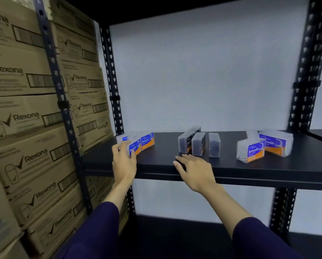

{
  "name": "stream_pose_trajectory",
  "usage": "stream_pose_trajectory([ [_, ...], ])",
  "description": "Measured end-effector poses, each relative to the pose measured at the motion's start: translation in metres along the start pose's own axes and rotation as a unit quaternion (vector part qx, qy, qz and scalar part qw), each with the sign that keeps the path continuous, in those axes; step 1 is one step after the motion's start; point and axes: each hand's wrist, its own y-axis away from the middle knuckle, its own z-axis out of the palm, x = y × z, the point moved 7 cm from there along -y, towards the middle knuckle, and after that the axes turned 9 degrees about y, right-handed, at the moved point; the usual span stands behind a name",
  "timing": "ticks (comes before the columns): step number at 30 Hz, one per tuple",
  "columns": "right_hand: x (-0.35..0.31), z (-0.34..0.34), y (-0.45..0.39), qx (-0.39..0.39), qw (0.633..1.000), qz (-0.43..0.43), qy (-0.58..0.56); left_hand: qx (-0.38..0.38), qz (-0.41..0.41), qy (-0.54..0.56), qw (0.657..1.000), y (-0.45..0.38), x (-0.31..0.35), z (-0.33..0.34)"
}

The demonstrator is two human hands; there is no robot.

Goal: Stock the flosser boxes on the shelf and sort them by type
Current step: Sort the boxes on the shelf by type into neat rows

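Leftward, stacked Rexona cartons (25,116) crowd against the black shelf (156,161), where the left hand (123,161) curls its fingers round the nearest Round flosser box (135,147), a second Round box (147,141) just beside it. Mid-shelf stand dark-labelled boxes (198,143), with two Smooth boxes (251,151) well apart to the right. The right hand (193,171) rests near the front edge, fingers straight and slightly apart, bare shelf between the groups.

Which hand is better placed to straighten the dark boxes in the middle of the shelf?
Right. The right hand lies open just before the dark boxes; the left hand holds a Round box.
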Motion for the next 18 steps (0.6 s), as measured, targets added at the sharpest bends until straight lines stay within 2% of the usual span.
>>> stream_pose_trajectory([
  [4,-0.002,0.0,0.001,0.008,1.0,-0.002,0.015,-0.013,-0.021,-0.081,0.996,-0.02,-0.012,-0.001],
  [10,-0.002,0.001,0.0,0.003,1.0,0.005,0.016,-0.044,-0.049,-0.125,0.99,-0.042,-0.03,0.003],
  [16,-0.003,0.001,0.001,-0.006,1.0,0.008,0.021,-0.194,-0.096,-0.109,0.97,-0.058,-0.049,0.015],
  [18,-0.003,0.001,0.001,-0.004,1.0,0.011,0.018,-0.208,-0.098,-0.121,0.966,-0.054,-0.048,0.016],
])
